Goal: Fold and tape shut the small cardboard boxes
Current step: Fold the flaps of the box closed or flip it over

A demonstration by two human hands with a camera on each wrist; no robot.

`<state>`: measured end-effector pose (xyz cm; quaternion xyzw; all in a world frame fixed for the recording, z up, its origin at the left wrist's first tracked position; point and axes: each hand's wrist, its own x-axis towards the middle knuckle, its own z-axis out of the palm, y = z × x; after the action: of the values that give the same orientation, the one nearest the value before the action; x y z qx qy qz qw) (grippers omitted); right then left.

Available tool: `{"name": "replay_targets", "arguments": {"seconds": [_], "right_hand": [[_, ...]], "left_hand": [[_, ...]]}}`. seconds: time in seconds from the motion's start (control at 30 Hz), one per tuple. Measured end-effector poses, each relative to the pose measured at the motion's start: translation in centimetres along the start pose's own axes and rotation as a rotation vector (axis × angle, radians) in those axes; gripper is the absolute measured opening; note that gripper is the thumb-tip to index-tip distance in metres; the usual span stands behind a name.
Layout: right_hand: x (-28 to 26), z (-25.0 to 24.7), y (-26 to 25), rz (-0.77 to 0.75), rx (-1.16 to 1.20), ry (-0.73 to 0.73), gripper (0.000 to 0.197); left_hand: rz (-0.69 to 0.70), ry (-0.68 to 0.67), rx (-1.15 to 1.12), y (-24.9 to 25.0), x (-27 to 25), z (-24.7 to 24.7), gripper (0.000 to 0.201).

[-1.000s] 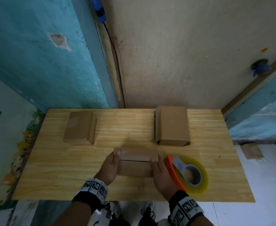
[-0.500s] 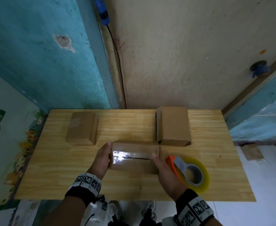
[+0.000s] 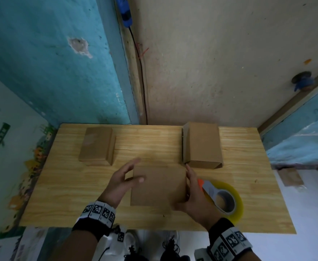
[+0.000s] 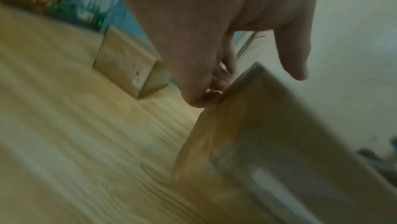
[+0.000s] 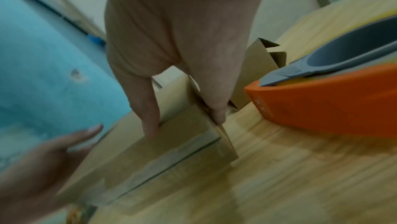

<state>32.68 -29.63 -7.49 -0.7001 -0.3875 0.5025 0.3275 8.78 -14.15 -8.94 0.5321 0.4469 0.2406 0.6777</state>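
Note:
A small cardboard box (image 3: 158, 185) is held just above the middle of the wooden table (image 3: 60, 194), a plain broad face turned up at me. In the right wrist view a strip of clear tape (image 5: 171, 153) runs over the seam on the box's (image 5: 128, 168) near face. My right hand (image 3: 191, 185) grips the right end, thumb on the taped face and fingers round the edge. My left hand (image 3: 135, 171) lies with straight fingers against the left end (image 4: 214, 125), its thumb over the upper face.
An orange-and-grey tape dispenser (image 3: 220, 198) with a clear roll lies just right of my right hand. One closed box (image 3: 98, 146) sits at the back left. Another box (image 3: 201, 144) with loose flaps at its near end sits at the back right.
The box has been turned over: its taped seam faced up half a second ago, and a plain broad face is up now. Both hands stayed at its ends.

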Motion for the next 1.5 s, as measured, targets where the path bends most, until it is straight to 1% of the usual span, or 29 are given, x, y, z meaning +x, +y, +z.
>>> {"name": "replay_targets", "arguments": {"seconds": [0.07, 0.1, 0.13, 0.2, 0.27, 0.3, 0.4, 0.43, 0.47, 0.5, 0.53, 0.57, 0.63, 0.67, 0.73, 0.83, 0.9, 0.97, 1.03, 1.1, 1.17, 1.2, 1.23, 1.3, 1.37, 1.4, 1.43, 1.5], "right_hand": [[-0.3, 0.4, 0.1, -0.031, -0.128, 0.032, 0.134], [-0.3, 0.7, 0.3, -0.044, -0.101, 0.026, 0.13], [-0.4, 0.9, 0.2, -0.039, -0.012, 0.017, 0.124], [-0.1, 1.4, 0.7, 0.01, 0.135, 0.016, 0.116], [0.3, 2.2, 1.1, 0.058, 0.176, 0.089, 0.107], [0.7, 2.6, 1.3, 0.089, 0.148, 0.155, 0.101], [1.1, 3.9, 1.3, 0.215, -0.034, 0.344, 0.097], [1.3, 4.0, 1.4, 0.235, -0.05, 0.37, 0.085], [1.4, 4.3, 1.6, 0.254, -0.038, 0.346, 0.068], [1.3, 4.5, 1.7, 0.25, 0.019, 0.28, 0.06], [1.3, 4.7, 2.0, 0.216, 0.121, 0.2, 0.057], [1.1, 4.9, 2.1, 0.177, 0.2, 0.134, 0.05], [1.1, 4.9, 1.8, 0.095, 0.249, 0.046, 0.023], [1.2, 4.9, 1.6, 0.07, 0.275, 0.003, 0.022], [1.7, 5.2, 1.2, 0.04, 0.338, -0.06, 0.032], [3.4, 5.7, 0.7, -0.018, 0.37, -0.039, 0.039], [5.7, 6.0, 0.1, 0.0, 0.345, -0.021, 0.037], [8.0, 6.4, -1.2, -0.01, 0.293, 0.029, 0.036], [10.0, 6.8, -3.0, -0.039, 0.214, 0.114, 0.034], [11.8, 7.3, -4.6, -0.061, 0.062, 0.196, 0.033], [13.4, 8.1, -5.9, -0.052, -0.013, 0.203, 0.033], [13.9, 8.6, -6.5, -0.04, 0.017, 0.159, 0.04], [14.4, 9.1, -6.8, -0.024, 0.05, 0.109, 0.053], [15.1, 9.8, -7.0, 0.015, 0.068, -0.005, 0.078], [15.7, 10.4, -6.7, 0.033, 0.065, -0.056, 0.095], [15.8, 10.7, -6.7, 0.044, 0.103, -0.062, 0.099], [16.1, 10.8, -6.3, 0.06, 0.154, -0.07, 0.096], [16.3, 11.0, -6.0, 0.057, 0.214, -0.07, 0.074]], "left_hand": [[0.023, 0.019, 0.167, 0.0, 0.2, -0.1, 0.044], [0.049, 0.041, 0.222, -0.2, 0.2, -0.1, 0.035], [0.06, 0.06, 0.259, -0.5, 0.1, -0.1, 0.03], [0.024, 0.077, 0.273, -1.6, -0.1, -0.2, 0.025], [-0.031, 0.111, 0.301, -2.6, -0.4, -0.5, 0.024], [-0.042, 0.119, 0.333, -3.2, -0.6, -0.6, 0.026], [-0.071, 0.092, 0.357, -4.5, -1.5, -0.7, 0.031], [-0.082, 0.062, 0.388, -4.8, -1.7, -0.8, 0.032], [-0.076, 0.027, 0.443, -5.0, -2.0, -0.6, 0.036], [-0.084, -0.008, 0.504, -5.0, -2.2, -0.5, 0.039], [-0.096, -0.046, 0.535, -4.8, -2.3, -0.5, 0.04], [-0.142, -0.083, 0.483, -4.3, -2.4, -0.3, 0.036], [-0.212, -0.155, 0.314, -3.7, -2.2, -0.5, 0.026], [-0.217, -0.153, 0.264, -3.4, -2.1, -0.7, 0.024], [-0.2, -0.106, 0.188, -3.0, -1.9, -1.0, 0.023], [-0.206, 0.006, 0.063, -2.1, -1.5, -0.9, 0.025], [-0.212, 0.079, 0.005, -1.5, -0.9, -1.2, 0.02], [-0.208, 0.141, -0.017, -0.8, 0.2, -1.8, 0.016], [-0.188, 0.208, -0.042, -0.4, 1.9, -2.4, 0.015], [-0.189, 0.288, -0.102, 0.8, 3.8, -3.0, 0.018], [-0.185, 0.35, -0.106, 1.4, 5.6, -3.9, 0.024], [-0.179, 0.359, -0.074, 1.9, 6.0, -4.1, 0.026], [-0.162, 0.342, -0.042, 2.1, 6.5, -4.3, 0.024], [-0.148, 0.272, 0.042, 2.6, 6.9, -4.2, 0.02], [-0.178, 0.214, 0.111, 2.6, 7.2, -4.0, 0.031], [-0.195, 0.203, 0.153, 2.3, 7.5, -4.0, 0.038], [-0.209, 0.208, 0.184, 1.9, 7.8, -4.1, 0.044], [-0.23, 0.225, 0.207, 0.9, 8.0, -4.5, 0.047]]}}
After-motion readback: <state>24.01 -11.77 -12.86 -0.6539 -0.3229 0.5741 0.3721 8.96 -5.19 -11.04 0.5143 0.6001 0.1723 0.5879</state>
